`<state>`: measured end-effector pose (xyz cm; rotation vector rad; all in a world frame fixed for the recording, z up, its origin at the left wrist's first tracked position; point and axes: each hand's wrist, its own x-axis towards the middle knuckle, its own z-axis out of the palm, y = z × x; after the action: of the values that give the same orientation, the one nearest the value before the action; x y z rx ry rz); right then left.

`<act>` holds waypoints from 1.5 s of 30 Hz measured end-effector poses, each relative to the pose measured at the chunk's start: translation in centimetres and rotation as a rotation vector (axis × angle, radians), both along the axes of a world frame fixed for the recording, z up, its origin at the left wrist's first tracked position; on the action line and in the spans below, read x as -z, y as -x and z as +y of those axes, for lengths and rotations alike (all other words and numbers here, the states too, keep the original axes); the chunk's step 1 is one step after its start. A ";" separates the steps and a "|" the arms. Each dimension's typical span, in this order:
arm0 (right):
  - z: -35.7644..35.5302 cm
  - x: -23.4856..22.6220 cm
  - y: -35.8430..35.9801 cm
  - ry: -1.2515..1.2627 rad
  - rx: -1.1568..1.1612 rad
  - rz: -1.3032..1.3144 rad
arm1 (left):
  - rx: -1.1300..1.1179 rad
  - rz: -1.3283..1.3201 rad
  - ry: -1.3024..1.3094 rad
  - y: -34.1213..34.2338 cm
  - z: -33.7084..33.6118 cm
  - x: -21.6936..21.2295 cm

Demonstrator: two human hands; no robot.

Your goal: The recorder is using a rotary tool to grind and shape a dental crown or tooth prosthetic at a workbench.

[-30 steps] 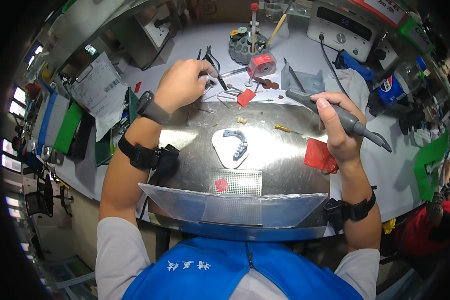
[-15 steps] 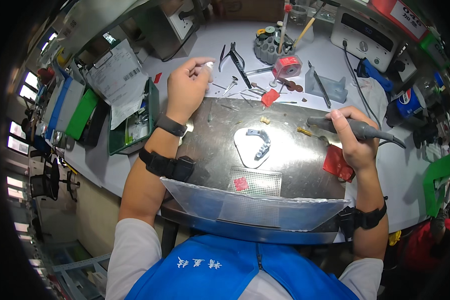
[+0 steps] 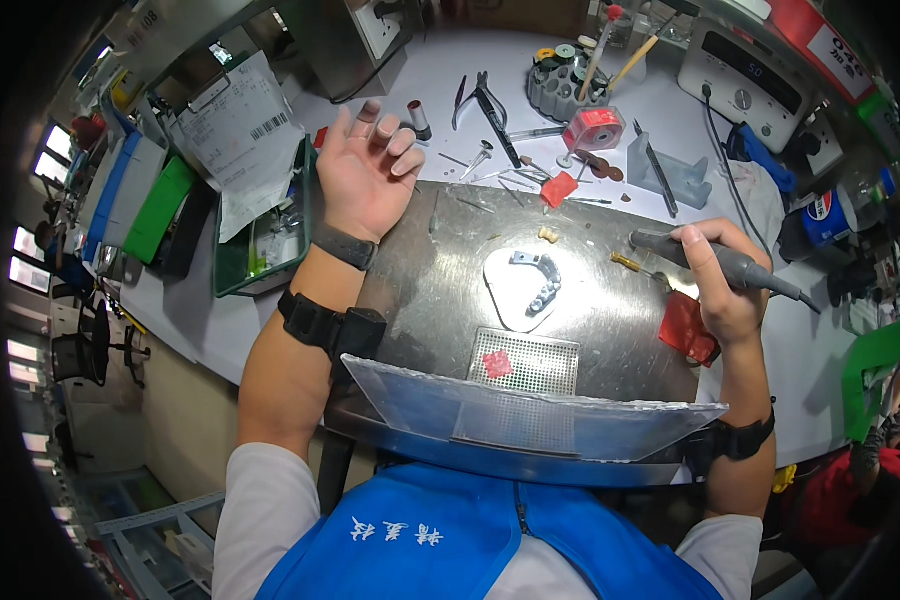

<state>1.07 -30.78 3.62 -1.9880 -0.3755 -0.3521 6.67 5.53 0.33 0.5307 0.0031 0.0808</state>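
My left hand (image 3: pixel 372 170) is turned palm up with its fingers apart and bent, and nothing in it. Just beyond its fingertips stands a small dark-and-white cylinder (image 3: pixel 419 120) with a reddish-brown top. My right hand (image 3: pixel 725 275) is wrapped round a grey corded handpiece (image 3: pixel 680 252), its front end pointing left over the metal plate. A grey dental arch model (image 3: pixel 541 288) lies on a white base (image 3: pixel 508 300) on the plate, between my hands. A small yellowish tooth-like piece (image 3: pixel 548 235) sits just beyond the model.
A clear shield (image 3: pixel 540 415) crosses the near side of the metal plate (image 3: pixel 420 290), by a perforated tray (image 3: pixel 545 365). Pliers (image 3: pixel 495 125), a bur holder (image 3: pixel 560 95) and a control box (image 3: pixel 745 85) stand farther back. A green bin (image 3: pixel 232 280) with papers is at left.
My left hand has turned palm up and opened its fingers. The cylinder now stands apart beside them. The right hand still holds the handpiece, and the view has shifted slightly.
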 end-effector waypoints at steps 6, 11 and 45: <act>0.1 -0.4 0.1 0.032 -0.015 0.015 | 0.081 -0.032 0.000 0.4 0.1 -0.1; 0.1 -0.4 0.1 0.040 -0.003 0.029 | -0.004 -0.007 -0.317 0.9 -1.4 -3.2; 0.2 -1.0 0.5 0.127 -0.025 0.008 | 0.090 -0.496 -2.189 -1.6 -6.8 -3.3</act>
<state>0.60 -30.57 4.65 -2.1062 -0.4266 -0.3111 8.32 -1.29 3.64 2.6793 -0.6629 0.1012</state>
